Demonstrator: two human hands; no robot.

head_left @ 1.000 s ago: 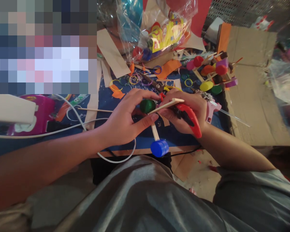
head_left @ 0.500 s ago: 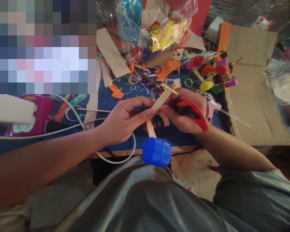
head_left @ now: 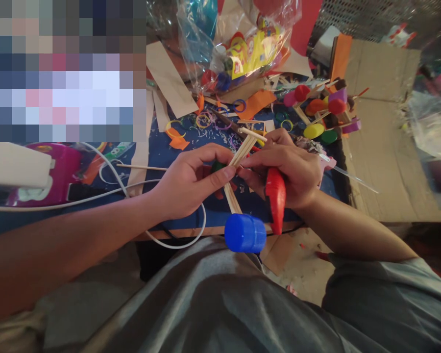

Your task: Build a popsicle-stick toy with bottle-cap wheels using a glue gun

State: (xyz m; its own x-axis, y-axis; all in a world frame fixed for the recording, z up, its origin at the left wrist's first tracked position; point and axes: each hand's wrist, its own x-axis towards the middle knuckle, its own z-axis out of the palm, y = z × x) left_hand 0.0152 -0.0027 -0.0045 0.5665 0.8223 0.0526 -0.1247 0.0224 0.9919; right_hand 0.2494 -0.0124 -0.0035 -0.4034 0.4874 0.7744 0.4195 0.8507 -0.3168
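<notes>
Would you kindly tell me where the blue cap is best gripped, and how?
The blue cap is probably best gripped around its curved wall, from the person's side: it sits sideways, near curve bare, while wooden sticks reach its far side and a red handle hangs close on its right.

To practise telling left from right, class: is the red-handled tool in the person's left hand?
No, the right hand holds the red-handled tool, while the left hand pinches the wooden sticks.
</notes>
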